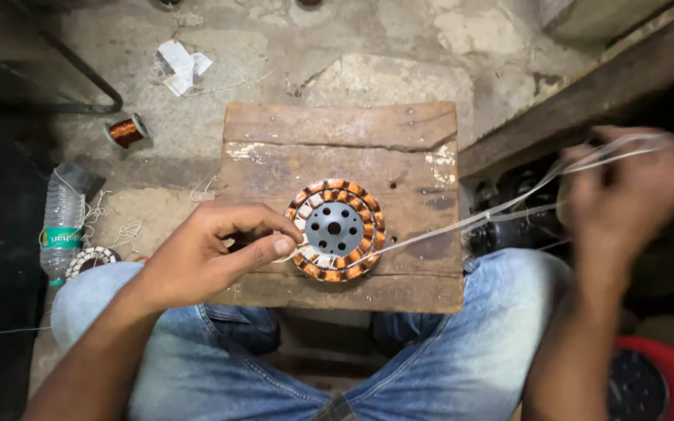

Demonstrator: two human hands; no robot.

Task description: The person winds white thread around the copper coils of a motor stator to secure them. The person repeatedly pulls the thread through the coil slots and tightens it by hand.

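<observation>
Two hands at work. Left hand (208, 257) fingers pinch lacing string at rim of copper-wound stator (335, 229), steadying it flat on wooden board (337, 129) across knees. Right hand (626, 191), blurred, grips white string (462, 226) taut, drawn off to side.

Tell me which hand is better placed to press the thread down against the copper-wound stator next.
Probably the left hand. Its fingertips already pinch the white thread right at the rim of the stator on the wooden board. The right hand is raised far off to the side, blurred, pulling the thread taut.
</observation>
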